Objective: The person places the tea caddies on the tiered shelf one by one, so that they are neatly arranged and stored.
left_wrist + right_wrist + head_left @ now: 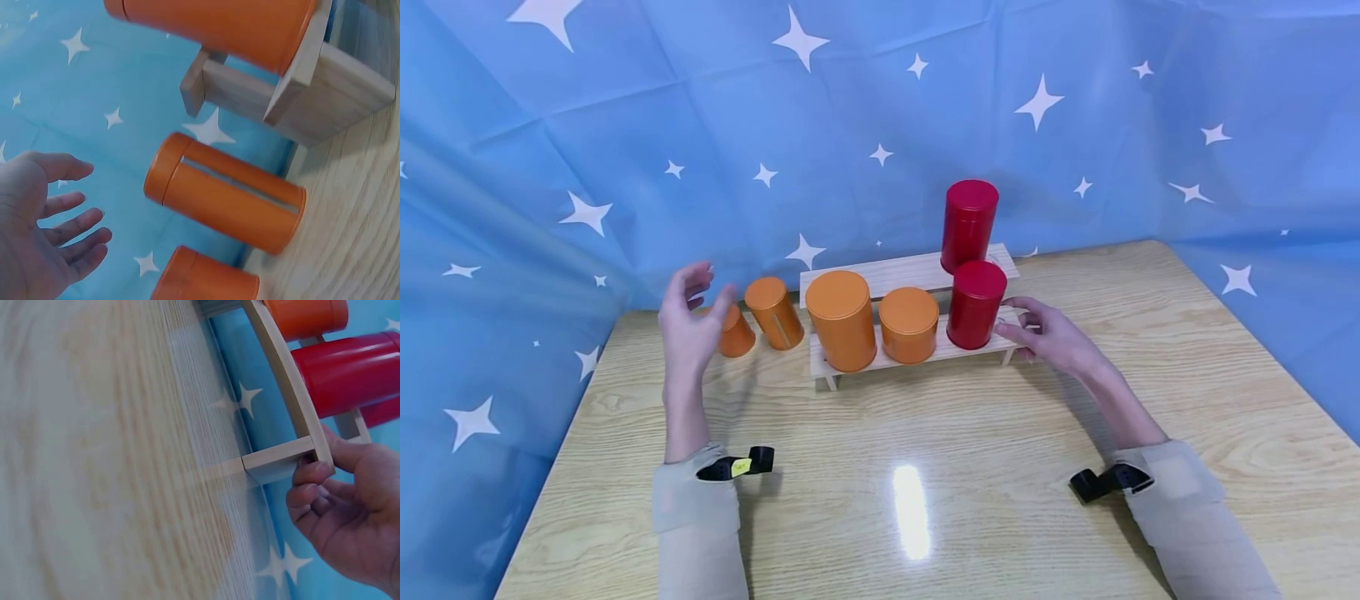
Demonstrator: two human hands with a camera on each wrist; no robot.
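Observation:
My right hand (pixel 1051 335) grips the right end of the lower tier of a two-tier wooden shelf (pixel 895 365). In the right wrist view its thumb lies over the board's end and its fingers (pixel 310 487) curl underneath. On the lower tier stand a tall orange canister (pixel 841 325), a short orange canister (pixel 909 327) and a red canister (pixel 976 307). Another red canister (pixel 969 225) stands on the upper tier. My left hand (pixel 691 321) is raised with fingers spread, holding nothing. Nearby, a small orange canister (pixel 737 335) is partly hidden behind it in the head view.
A medium orange canister (pixel 777 315) stands on the wood-grain table (pixel 820 467) between the small one and the shelf. Behind the table hangs a blue cloth (pixel 850 108) with white stars. Black wrist cameras sit on both sleeves (pixel 700 508).

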